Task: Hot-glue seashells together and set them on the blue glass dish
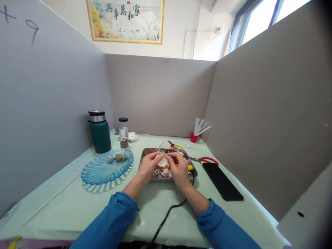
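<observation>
Over a metal tray (149,151), both my hands meet around a white seashell (162,162). My left hand (149,165) is closed, its thumb and fingers gripping the shell's left side. My right hand (178,168) is also closed, pinching at the shell's upper right edge, where a small yellowish bit shows; what exactly sits between those fingertips is too small to make out. Several small shells (165,173) lie in the tray below. A yellow tool (190,167) with a black cord (173,207), seemingly a glue gun, rests at the tray's right, partly hidden by my right hand.
Left stand a blue scalloped plate (94,173) bearing small shell-like pieces, a green flask (100,136) and a clear jar (123,133). Right are red-handled scissors (207,159), a black phone (221,181) and a red cup of white sticks (194,137). Pliers (176,146) lie behind the tray; grey partitions (160,93) enclose the table.
</observation>
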`<state>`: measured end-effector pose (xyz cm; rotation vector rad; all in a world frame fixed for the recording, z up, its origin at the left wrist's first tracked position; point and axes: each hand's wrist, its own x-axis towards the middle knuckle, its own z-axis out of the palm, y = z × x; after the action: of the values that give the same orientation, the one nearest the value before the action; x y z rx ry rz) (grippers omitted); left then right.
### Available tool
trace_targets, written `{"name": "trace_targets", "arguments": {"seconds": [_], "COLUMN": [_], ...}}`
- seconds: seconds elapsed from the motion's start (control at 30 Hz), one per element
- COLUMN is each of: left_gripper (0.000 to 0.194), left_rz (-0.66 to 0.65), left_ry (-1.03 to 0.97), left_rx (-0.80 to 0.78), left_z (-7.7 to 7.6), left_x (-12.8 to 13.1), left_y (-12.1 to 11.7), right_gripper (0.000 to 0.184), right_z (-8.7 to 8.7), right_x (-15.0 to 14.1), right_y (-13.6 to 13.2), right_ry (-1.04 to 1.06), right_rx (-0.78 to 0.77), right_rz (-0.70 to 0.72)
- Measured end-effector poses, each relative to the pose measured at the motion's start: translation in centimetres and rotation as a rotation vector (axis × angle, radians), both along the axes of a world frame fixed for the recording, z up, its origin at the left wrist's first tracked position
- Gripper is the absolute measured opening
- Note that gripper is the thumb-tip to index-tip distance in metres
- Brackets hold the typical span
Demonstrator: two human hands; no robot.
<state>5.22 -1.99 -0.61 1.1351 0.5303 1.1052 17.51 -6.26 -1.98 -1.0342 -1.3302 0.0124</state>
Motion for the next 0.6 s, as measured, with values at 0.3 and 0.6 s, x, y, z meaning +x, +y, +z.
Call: {"name": "trace_targets", "arguments": {"seconds": [0.3, 0.6], "left_gripper": [0.038, 0.036], "left_rz": [0.039, 0.076], "left_ry": [0.019, 0.027], "left_rx": [-0.001, 0.029], "left_z": [0.40, 0.29], "left_x": [-0.03, 0.09], "left_y": [-0.41, -0.38], "right_gripper": [0.009, 0.009], "right_z": [0.08, 0.16], "right_x": [-0.14, -0.22], "right_y": [-0.09, -0.19], "right_ry": [-0.062, -0.096], "right_rx": [0.036, 0.056], "right_rz": [-0.034, -0.061]}}
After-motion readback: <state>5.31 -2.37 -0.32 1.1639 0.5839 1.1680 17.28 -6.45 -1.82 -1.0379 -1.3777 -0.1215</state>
